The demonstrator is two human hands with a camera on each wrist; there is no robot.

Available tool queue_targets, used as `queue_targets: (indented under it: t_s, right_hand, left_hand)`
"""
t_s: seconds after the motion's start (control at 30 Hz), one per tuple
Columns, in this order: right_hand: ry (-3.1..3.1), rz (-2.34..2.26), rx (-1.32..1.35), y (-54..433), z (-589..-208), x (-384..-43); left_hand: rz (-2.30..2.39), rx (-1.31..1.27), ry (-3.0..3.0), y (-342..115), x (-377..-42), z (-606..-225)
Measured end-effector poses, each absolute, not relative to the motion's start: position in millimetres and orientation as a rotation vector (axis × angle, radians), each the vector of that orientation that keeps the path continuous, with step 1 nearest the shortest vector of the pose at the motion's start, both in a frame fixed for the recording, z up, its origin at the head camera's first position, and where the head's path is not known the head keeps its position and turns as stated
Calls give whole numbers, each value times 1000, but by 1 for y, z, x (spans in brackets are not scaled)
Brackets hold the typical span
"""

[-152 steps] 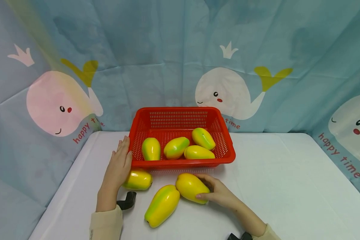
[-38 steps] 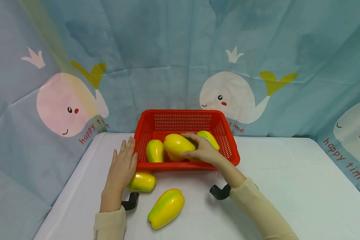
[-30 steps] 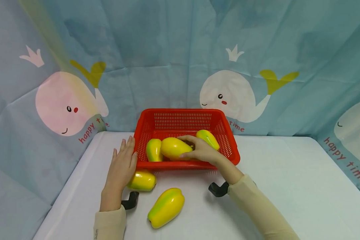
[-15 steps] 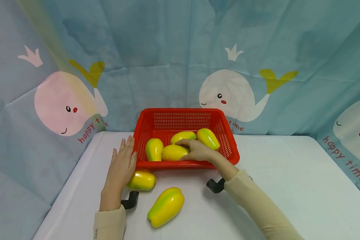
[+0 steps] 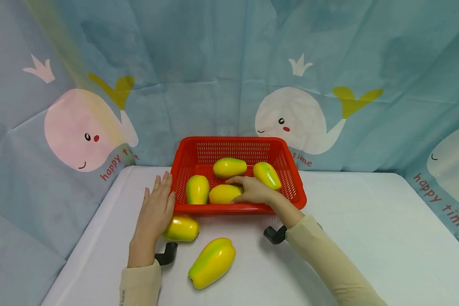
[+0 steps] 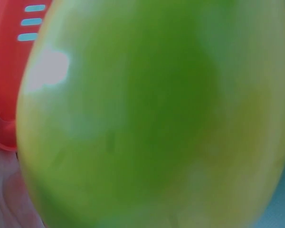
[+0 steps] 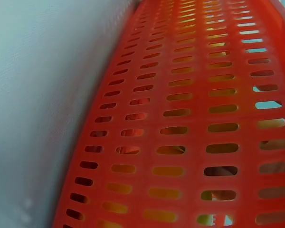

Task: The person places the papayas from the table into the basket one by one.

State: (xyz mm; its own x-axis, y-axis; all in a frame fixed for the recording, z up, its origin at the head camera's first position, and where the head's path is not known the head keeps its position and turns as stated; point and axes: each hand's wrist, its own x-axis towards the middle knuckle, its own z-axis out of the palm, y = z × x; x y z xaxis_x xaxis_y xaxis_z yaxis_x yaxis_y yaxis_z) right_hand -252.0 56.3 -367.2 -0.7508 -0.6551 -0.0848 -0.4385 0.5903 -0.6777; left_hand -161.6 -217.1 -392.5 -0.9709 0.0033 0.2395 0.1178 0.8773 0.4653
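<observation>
White tabletop [image 5: 348, 221] bears a red basket [image 5: 239, 208], where the right hand [image 5: 255, 191], fingers curled, holds one yellow fruit [image 5: 222, 194], apparently placing it; next should be release. The left hand [image 5: 154, 212], fingers straight, touches the basket.

Gloss meets matt!

I've got a smooth, glossy fruit [image 5: 223, 194] here, and the basket [image 5: 202, 209] is shiny plastic! Matt cloth tabletop [image 5: 359, 238] near, creased, faintly sheeny fabric backdrop [image 5: 206, 55] far, my right sleeve [image 5: 325, 259] matt cloth too!

White table [image 5: 359, 229], red basket [image 5: 202, 208] standing at the far middle, yellow-green fruit [image 5: 184, 228] at its near left side (partly hidden), second fruit [image 5: 213, 262] lying aslant, nearer.
</observation>
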Motion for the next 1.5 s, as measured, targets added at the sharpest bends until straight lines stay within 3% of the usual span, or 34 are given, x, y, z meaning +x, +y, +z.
queue_targets:
  t_s: [0.9, 1.5]
  right_hand:
    - [2403, -1234, -844, 68, -359, -241]
    - [2285, -1487, -869, 92, -349, -210]
  left_hand:
    - [-725, -89, -2807, -217, -161, -394]
    - [-727, -91, -2827, -216, -160, -391]
